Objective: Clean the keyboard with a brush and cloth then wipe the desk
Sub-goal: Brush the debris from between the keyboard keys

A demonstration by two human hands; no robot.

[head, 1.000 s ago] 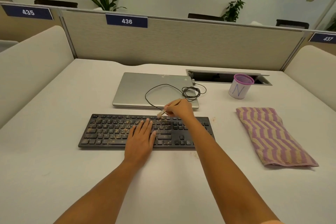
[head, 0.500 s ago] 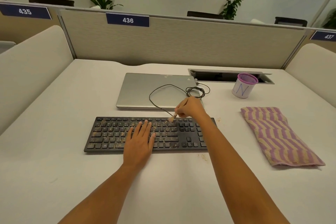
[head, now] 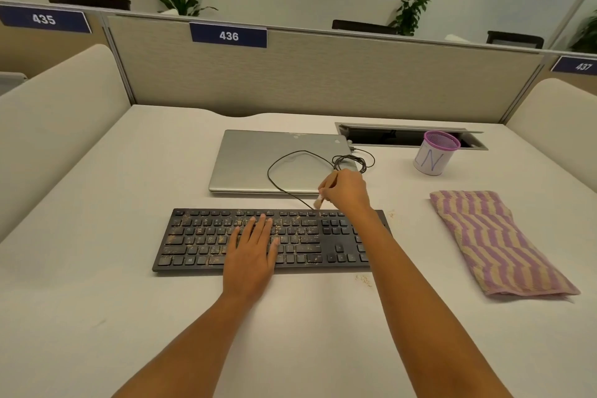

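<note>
Keyboard (head: 200, 242): black, full width, lying square across the middle of the desk (head: 97, 236). Tan grit is speckled over the left and centre keys. The right-hand blocks look cleaner. Key legends are too small to read.

Left hand (head: 252, 255): flat on the centre keys, fingers straight and slightly spread, gripping nothing. It hides the keys beneath it.

Right hand (head: 347, 191): at the keyboard's back edge, right of centre, fingers curled and pinching a small brush (head: 318, 202). Only the pale bristle tuft below the fingers and a thin length of handle above them show; the rest is inside the grip. The tuft sits at the back edge. I cannot tell whether it touches the keys. The right forearm crosses the number-pad end and covers much of it.

Cable (head: 336, 162): thin and black, looped over the closed silver laptop (head: 252, 161) behind the keyboard, with a small coil at the laptop's right corner. Its keyboard end passes behind the brush.

Loose crumbs (head: 364, 279) lie on the desk in front of the keyboard's right end.

Folded cloth (head: 497, 242): purple and tan stripes, lying well to the right, untouched.

Purple mesh cup (head: 433, 158): paper-wrapped and marked "N", standing before an open cable hatch (head: 403, 136). Its contents are not visible.

Partition (head: 323, 74) behind, tagged 436 (head: 228, 36).
</note>
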